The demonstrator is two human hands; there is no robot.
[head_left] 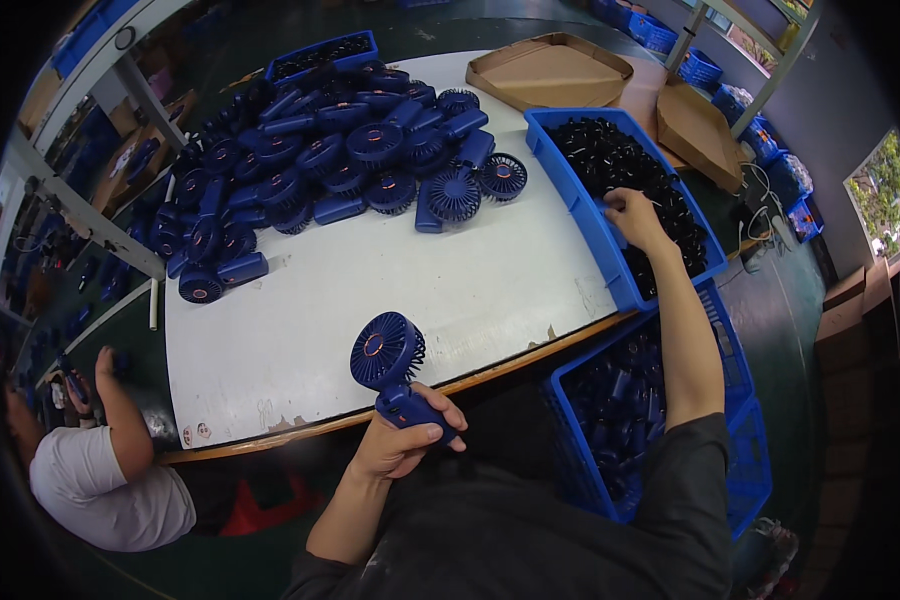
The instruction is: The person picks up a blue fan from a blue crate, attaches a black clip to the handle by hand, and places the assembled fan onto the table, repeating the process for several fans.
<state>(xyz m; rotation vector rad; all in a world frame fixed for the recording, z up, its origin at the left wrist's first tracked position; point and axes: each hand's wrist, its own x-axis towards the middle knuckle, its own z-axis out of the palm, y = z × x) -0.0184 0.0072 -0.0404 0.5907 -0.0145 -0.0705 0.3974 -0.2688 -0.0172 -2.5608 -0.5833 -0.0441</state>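
Observation:
My left hand (402, 440) is wrapped round the handle of a dark blue handheld fan (388, 350), held upright in front of my body near the table's front edge. Its round slatted head points up, clear of my fingers. To the right, my right hand (633, 217) reaches into a blue plastic bin (587, 235) of small black parts (625, 155). The fingers are curled together over the bin's left side, and whatever they pinch is too small to make out. A big heap of similar blue fans (340, 150) covers the far left of the white table (450, 275).
Below the table's right edge stands a blue crate (580, 440) holding more blue fans. Cardboard trays (550, 70) lie behind the bin. At the left are a metal frame post (90, 205) and a seated person in a pale shirt (110, 475). Another blue bin (322, 55) sits beyond the heap.

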